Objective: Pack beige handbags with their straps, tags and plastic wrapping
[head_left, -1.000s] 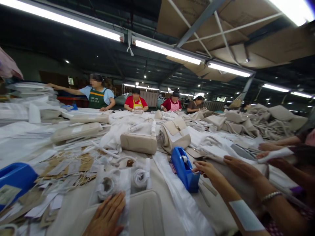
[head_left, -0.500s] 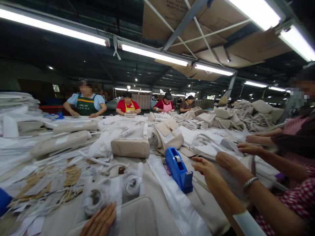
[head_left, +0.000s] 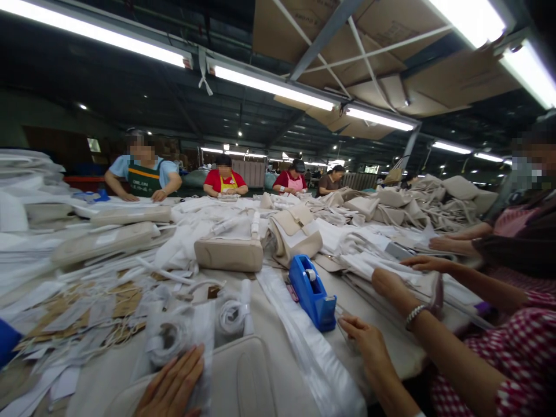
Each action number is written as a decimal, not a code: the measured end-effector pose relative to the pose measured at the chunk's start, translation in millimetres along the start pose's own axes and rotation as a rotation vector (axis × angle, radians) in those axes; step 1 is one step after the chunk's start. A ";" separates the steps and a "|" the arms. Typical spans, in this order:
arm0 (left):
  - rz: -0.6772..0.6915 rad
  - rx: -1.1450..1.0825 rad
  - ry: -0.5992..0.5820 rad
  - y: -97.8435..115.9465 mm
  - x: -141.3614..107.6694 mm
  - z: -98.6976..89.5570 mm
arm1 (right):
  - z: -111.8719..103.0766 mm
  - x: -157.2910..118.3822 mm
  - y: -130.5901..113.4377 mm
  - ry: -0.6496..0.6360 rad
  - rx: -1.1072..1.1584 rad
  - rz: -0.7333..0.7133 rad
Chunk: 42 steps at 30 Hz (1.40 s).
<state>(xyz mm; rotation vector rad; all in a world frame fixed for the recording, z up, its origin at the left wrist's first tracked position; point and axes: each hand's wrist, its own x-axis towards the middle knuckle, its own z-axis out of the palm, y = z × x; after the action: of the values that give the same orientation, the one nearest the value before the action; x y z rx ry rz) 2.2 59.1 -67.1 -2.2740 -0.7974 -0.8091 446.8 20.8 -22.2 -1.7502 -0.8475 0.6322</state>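
Observation:
My left hand [head_left: 174,382] lies flat, fingers stretched out, on a clear plastic bag [head_left: 202,330] that holds a coiled, wrapped strap [head_left: 169,341]. Beneath it is a beige handbag [head_left: 243,376], partly hidden. My right hand [head_left: 367,344] is beside the near end of a blue tape dispenser [head_left: 313,292], its fingertips drawn together. What they pinch, if anything, is too small to make out. Another plastic-wrapped coiled strap [head_left: 230,317] rests between the first one and the dispenser. A strip of clear plastic bags [head_left: 304,347] runs along the table past the dispenser.
Paper tags with strings [head_left: 95,318] are heaped at left. Beige handbags [head_left: 228,255] and white wrapping spread across the table. At right, close to my right hand, a co-worker's braceleted arm [head_left: 447,341] reaches in. Other people work along the far side.
My right hand has come down and nearer, from beyond the dispenser's end to beside it, its fingers closing. My left hand stays on the plastic bag. The co-worker's arms have shifted left.

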 end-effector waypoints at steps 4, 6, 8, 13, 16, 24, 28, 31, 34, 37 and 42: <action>0.006 0.017 -0.057 3.6 8.1 -19.1 | -16.3 -16.5 -19.3 0.048 -0.409 -0.222; -0.056 0.006 -0.172 10.9 11.6 -30.7 | -16.6 -32.3 -48.9 0.030 -0.822 -0.570; -0.130 -0.032 -0.248 18.9 14.6 -39.5 | -5.0 -48.4 -87.8 -0.058 -1.074 -0.841; -0.255 -0.194 -0.365 29.2 21.0 -48.7 | 75.0 -80.3 -181.1 -0.635 -1.088 -1.282; -0.294 -0.256 -0.362 30.9 24.3 -53.1 | 137.2 -87.7 -213.5 -1.116 -0.982 -1.378; -0.438 -0.300 -0.396 35.0 26.6 -64.2 | 241.8 -79.7 -222.2 -1.255 -1.187 -1.298; -0.449 -0.325 -0.368 34.9 26.0 -62.5 | 255.3 -80.8 -216.2 -1.212 -1.241 -1.305; -0.430 -0.314 -0.364 34.0 25.5 -61.5 | 257.7 -83.2 -215.4 -1.185 -1.271 -1.310; -0.383 -0.300 -0.396 32.4 26.5 -60.9 | 258.1 -84.8 -215.2 -1.177 -1.297 -1.324; -0.337 -0.300 -0.428 30.7 27.8 -59.0 | 258.4 -84.6 -213.4 -1.171 -1.307 -1.352; -0.317 -0.304 -0.426 28.9 26.3 -54.4 | 260.2 -84.8 -204.4 -1.078 -1.274 -1.428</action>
<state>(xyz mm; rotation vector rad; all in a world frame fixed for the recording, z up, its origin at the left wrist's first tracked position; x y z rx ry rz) 20.3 11.8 -23.2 -2.6786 -1.3323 -0.6173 149.5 145.5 90.5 -0.9748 -3.2810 -0.1569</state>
